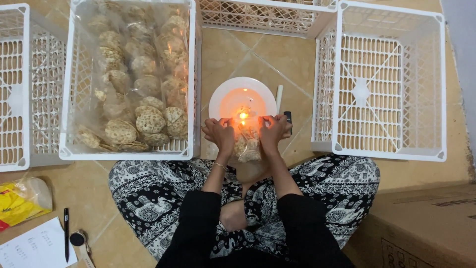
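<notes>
- Clear bag of round crackers (247,144): held between both hands, hanging near the person's crossed legs, with its top edge raised to a small flame (243,115).
- Left hand (219,131): fingers pinched closed on the left top corner of the bag; a thin bracelet (219,165) sits at the wrist.
- Right hand (272,130): fingers pinched closed on the right top corner of the bag, level with the left hand; the flame lies between the two hands.
- Flame: burns over a white round plate (223,92) that glows orange, standing on the tiled floor (277,54) just beyond the hands.
- White stick-shaped object (279,98): lies on the floor just right of the plate; a small dark object (288,119) lies beside the right hand; what it is cannot be told.
- Left white crate (69,144): stands left of the plate and holds many clear bags filled with round crackers (144,84).
- Right white crate (439,84): stands right of the plate; lattice bottom visible.
- Further white crates: one at the far edge (258,22), one at the far left (15,94).
- Near left floor: yellow packet (20,201), black pen (66,233), sheet of paper (34,248).
- Near right: brown cardboard box (426,228), just beside the person's knee.
</notes>
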